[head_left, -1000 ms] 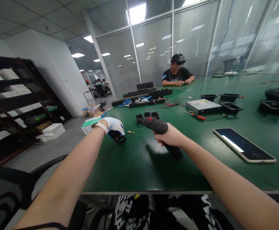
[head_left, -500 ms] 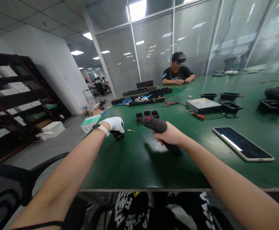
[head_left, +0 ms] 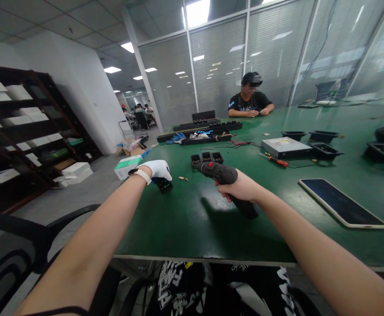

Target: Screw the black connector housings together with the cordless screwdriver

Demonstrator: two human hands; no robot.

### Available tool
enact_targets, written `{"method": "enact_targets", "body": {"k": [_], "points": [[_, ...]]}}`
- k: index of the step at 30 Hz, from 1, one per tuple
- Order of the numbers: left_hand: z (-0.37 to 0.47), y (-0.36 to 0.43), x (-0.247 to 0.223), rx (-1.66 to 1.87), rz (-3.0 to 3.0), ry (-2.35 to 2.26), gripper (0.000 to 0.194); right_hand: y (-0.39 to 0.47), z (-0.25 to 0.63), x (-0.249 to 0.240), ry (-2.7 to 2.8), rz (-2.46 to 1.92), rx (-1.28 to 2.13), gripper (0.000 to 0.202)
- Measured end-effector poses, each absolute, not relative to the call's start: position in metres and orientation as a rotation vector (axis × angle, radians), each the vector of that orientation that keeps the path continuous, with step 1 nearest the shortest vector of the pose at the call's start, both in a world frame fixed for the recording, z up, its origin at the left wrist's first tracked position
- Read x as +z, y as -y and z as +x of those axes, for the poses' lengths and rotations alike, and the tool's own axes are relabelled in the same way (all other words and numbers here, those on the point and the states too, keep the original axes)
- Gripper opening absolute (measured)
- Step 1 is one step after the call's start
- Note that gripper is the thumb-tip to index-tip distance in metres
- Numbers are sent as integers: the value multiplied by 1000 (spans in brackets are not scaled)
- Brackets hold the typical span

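Observation:
My left hand [head_left: 159, 169], in a white glove, is closed on a small black part [head_left: 164, 187] at the left of the green table; the fingers hide much of it. Bare and wrapped round the grip of a black cordless drill [head_left: 223, 173], my right hand [head_left: 240, 186] keeps the tool above the table, its nose pointing left. Just right of the gloved hand lie small brass-coloured pieces [head_left: 181, 178]. Beyond the drill's nose stand three small black bins [head_left: 206, 158] with little parts inside.
A phone [head_left: 342, 202] lies at right. Behind it are an orange-handled screwdriver [head_left: 277, 162], a grey metal box [head_left: 287, 147] and several black trays [head_left: 325, 150]. A green-white carton [head_left: 128, 166] is at the left edge. Across the table sits a person [head_left: 251, 103].
The view has shifted slightly, so the table items appear a little further right. Both hands keep their holds, on the black part and the drill.

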State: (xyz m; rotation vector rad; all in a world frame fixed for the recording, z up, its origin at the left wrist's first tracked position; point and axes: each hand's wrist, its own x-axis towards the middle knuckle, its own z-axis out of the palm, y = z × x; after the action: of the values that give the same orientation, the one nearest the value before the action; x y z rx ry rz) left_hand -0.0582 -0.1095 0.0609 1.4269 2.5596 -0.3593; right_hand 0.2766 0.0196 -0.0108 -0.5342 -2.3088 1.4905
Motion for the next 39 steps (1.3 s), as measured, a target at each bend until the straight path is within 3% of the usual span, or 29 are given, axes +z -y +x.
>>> {"method": "enact_targets", "body": {"k": [5,11,15,24,33,39], "points": [[-65,112,72,-400,1386,-2598,45,-17,279,-9,2382,-529,1487,15],[-63,117,78,-223,1426,-2550,43,-19,279,-10,2377,-478,1512,15],[-57,117,64,-204,1422,-2577,31,-19,280,-10,2375,-445,1546,18],[-69,111,67,52,1263,-2566,40,-13,289,-3,2481,-317,1603,25],[-36,107,72,204,1245,-2474,29,-5,292,4,2521,-249,1582,27],[-19,104,81,200,1286,-2483,31,-8,291,1,2511,-203,1573,23]]}}
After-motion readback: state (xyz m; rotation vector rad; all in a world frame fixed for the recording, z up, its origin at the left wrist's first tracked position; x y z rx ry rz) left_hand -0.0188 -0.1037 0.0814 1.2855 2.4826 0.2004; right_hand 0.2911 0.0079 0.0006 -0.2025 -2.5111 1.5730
